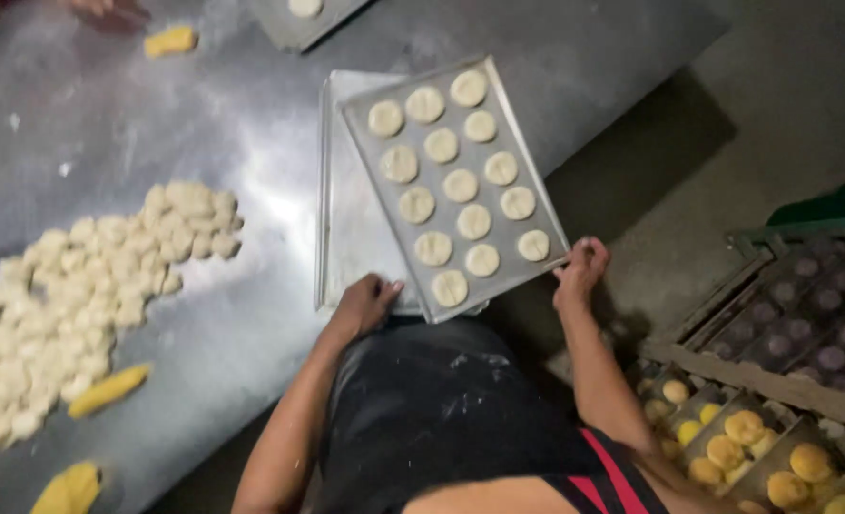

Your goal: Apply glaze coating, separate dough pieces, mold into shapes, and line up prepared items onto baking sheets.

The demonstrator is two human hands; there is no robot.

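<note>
A metal baking tray (pixel 375 152) with several flattened round dough pieces (pixel 460 185) in rows lies skewed on top of another empty tray (pixel 346 238) at the edge of a steel table. My left hand (pixel 365 303) grips the loaded tray's near-left corner. My right hand (pixel 580 270) holds its near-right corner, which juts past the table edge.
A large heap of small dough balls (pixel 89 286) covers the table's left side, with yellow dough lumps (pixel 107 390) near it. Another tray (pixel 299 19) sits at the far edge. A rack of trays with baked buns (pixel 746 438) stands low on the right. Another person's hand (pixel 108 11) is at top left.
</note>
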